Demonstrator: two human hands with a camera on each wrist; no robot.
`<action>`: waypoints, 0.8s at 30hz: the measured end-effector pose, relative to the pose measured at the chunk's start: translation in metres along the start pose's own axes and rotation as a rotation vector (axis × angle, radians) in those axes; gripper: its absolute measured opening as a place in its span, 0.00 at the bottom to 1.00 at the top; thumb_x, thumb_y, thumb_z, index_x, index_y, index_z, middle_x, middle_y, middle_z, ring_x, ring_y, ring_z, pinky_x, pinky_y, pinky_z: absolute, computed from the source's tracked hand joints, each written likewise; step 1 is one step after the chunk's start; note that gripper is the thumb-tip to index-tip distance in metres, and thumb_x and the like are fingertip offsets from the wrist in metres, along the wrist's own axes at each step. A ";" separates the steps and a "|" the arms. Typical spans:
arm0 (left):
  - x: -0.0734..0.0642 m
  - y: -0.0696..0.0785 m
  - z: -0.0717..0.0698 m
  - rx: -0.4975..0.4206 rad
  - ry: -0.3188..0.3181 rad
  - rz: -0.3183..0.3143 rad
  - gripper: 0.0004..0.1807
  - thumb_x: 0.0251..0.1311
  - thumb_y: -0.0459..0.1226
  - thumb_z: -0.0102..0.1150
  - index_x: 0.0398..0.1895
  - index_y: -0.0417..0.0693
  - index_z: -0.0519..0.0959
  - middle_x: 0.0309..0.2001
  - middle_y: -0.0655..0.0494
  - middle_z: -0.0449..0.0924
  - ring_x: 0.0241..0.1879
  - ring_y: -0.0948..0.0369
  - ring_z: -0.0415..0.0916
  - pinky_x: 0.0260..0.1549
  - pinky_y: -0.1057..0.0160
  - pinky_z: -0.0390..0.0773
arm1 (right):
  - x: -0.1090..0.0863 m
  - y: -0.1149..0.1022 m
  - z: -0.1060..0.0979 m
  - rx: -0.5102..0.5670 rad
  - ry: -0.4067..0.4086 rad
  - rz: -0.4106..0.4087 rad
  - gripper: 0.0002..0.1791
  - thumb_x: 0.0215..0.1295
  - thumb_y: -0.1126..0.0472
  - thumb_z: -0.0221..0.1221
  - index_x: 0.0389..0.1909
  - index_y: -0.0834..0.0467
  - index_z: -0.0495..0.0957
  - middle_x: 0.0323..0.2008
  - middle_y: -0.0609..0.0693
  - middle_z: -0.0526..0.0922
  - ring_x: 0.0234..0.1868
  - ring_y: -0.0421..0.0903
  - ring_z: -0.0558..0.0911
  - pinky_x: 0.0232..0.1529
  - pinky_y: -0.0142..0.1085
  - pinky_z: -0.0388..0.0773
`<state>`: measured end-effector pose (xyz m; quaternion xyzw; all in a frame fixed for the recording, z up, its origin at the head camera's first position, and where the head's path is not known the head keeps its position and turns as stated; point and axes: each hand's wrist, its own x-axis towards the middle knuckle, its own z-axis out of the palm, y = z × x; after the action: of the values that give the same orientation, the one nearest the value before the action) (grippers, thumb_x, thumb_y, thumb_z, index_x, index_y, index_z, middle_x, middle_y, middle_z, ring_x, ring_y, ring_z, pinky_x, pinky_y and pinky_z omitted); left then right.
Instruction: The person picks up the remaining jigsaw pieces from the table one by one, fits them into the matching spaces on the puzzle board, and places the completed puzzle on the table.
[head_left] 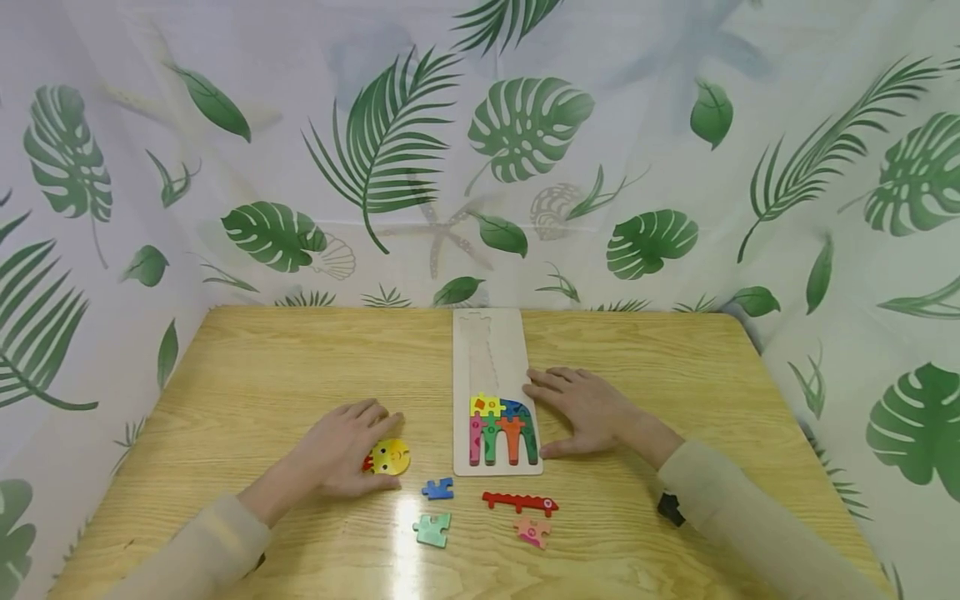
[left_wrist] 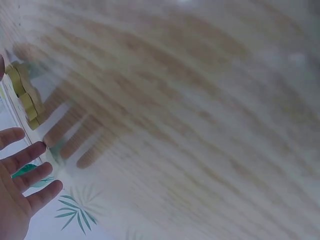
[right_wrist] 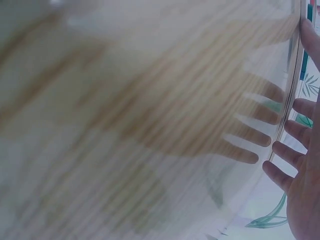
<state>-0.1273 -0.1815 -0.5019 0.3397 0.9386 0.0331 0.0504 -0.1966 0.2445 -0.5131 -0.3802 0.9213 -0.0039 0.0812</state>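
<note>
A pale wooden puzzle board (head_left: 506,358) lies on the table with colourful interlocking pieces filling its lower part, body and legs of an animal. The tall neck-shaped recess above them is bare. My right hand (head_left: 585,408) rests with spread fingers at the board's right edge; fingertips (right_wrist: 295,107) reach that edge in the right wrist view. On the left, my left hand (head_left: 341,450) lies with relaxed fingers spread around a yellow face-shaped puzzle piece (head_left: 393,457), thumb below and index finger above it. In the left wrist view, the fingers (left_wrist: 30,175) are extended.
Loose pieces lie below the board: a blue one (head_left: 438,489), a green one (head_left: 432,529), a long red one (head_left: 520,502) and a pink-orange one (head_left: 532,531). The wooden table (head_left: 300,350) meets a leaf-print cloth (head_left: 420,267) at the back.
</note>
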 end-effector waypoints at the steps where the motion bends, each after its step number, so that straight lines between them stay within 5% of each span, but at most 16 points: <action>1: 0.000 0.001 0.000 0.003 0.003 0.001 0.50 0.64 0.72 0.56 0.77 0.47 0.70 0.68 0.43 0.78 0.71 0.41 0.73 0.70 0.40 0.75 | 0.000 0.000 0.000 0.001 0.002 0.000 0.58 0.59 0.15 0.52 0.83 0.45 0.60 0.84 0.51 0.59 0.80 0.61 0.66 0.77 0.62 0.67; 16: 0.001 0.006 0.005 0.123 0.072 0.054 0.36 0.64 0.69 0.59 0.61 0.54 0.81 0.49 0.55 0.79 0.47 0.58 0.74 0.49 0.54 0.81 | 0.001 -0.005 -0.006 0.024 0.005 0.006 0.58 0.58 0.15 0.55 0.82 0.46 0.62 0.83 0.52 0.62 0.79 0.60 0.68 0.77 0.62 0.67; 24: 0.001 0.005 0.007 0.142 0.086 0.074 0.30 0.66 0.65 0.60 0.57 0.53 0.82 0.48 0.56 0.80 0.45 0.59 0.74 0.48 0.54 0.82 | 0.001 -0.005 -0.007 0.029 0.009 0.002 0.58 0.57 0.16 0.56 0.81 0.47 0.63 0.82 0.53 0.63 0.78 0.60 0.69 0.76 0.62 0.67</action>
<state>-0.1236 -0.1768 -0.5083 0.3752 0.9266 -0.0171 -0.0154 -0.1951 0.2396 -0.5058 -0.3781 0.9219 -0.0189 0.0825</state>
